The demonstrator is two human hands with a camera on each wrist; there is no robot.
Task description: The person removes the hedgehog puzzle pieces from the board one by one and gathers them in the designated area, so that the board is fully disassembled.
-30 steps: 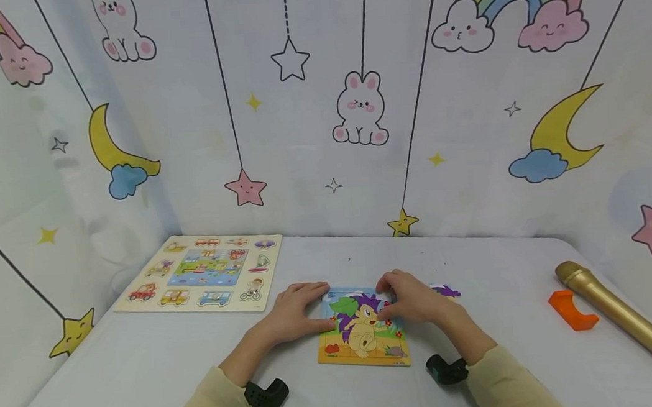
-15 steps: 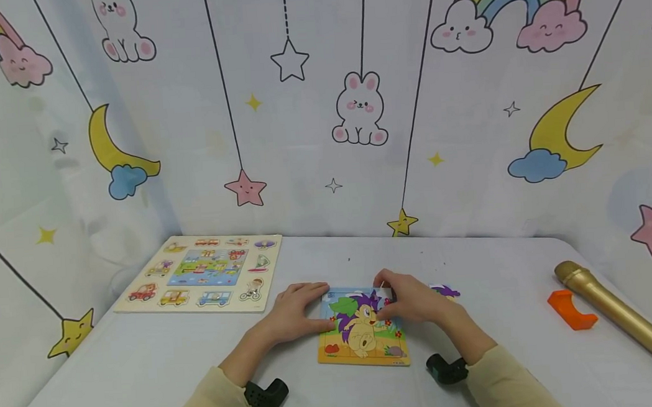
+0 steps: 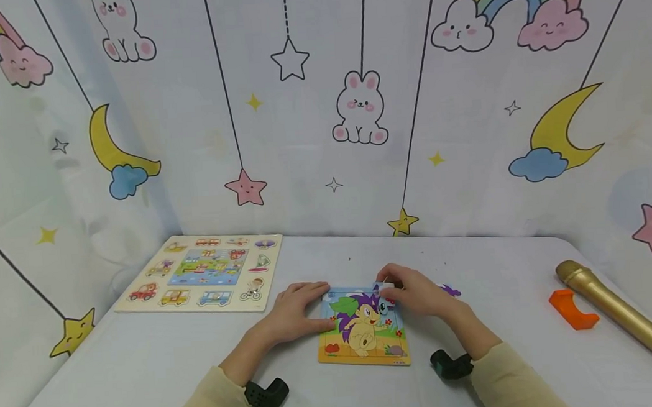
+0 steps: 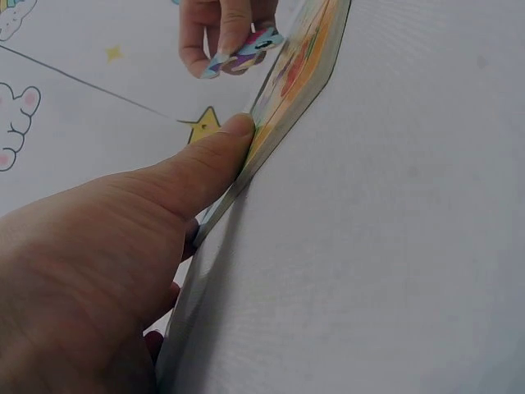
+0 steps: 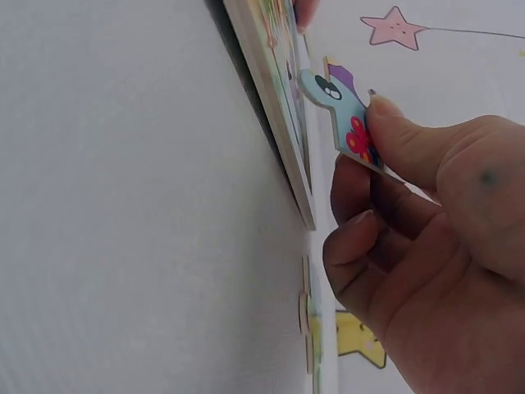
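A square jigsaw puzzle (image 3: 363, 350) with a purple-spined hedgehog lies on the white table. My left hand (image 3: 296, 312) rests on its left side, with the thumb near the edge and fingers reaching its top left corner. Over the upper right part, my right hand (image 3: 415, 294) pinches a puzzle piece (image 5: 351, 115) between thumb and fingers. That piece is light blue with red flowers, an eye and a bit of purple, and it is tilted above the board. Behind the right hand lies a loose purple piece (image 3: 451, 290), partly hidden.
A larger vehicle puzzle board (image 3: 197, 298) lies at the back left. On the right are an orange curved block (image 3: 572, 310) and a gold microphone (image 3: 624, 316). A cartoon-printed curtain (image 3: 310, 136) hangs behind the table.
My right hand has lifted the puzzle piece from the board's upper right part and shifted slightly right, tilting the piece. My left hand has stayed in place.
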